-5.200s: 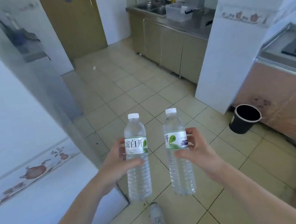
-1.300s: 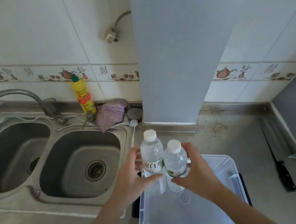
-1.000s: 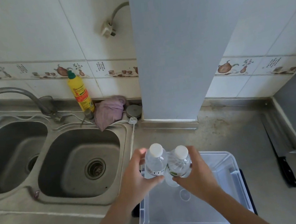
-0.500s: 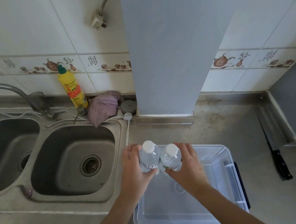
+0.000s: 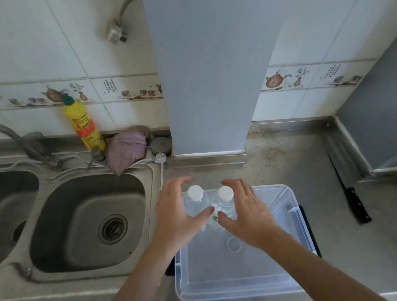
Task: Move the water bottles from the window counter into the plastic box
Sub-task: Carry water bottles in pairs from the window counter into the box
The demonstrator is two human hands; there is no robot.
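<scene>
Since half a second ago I'm seeing both hands loosening: fingers are spreading off the two water bottles. Left hand is curling loosely around the left water bottle, thumb touching its clear ribbed side; right hand is fanning open beside the right water bottle. Both bottles are standing upright, white round caps up, touching, in the far left corner of the translucent rectangular plastic box sitting on the worn steel counter beside the sink.

Bottles seemingly inside box
</scene>
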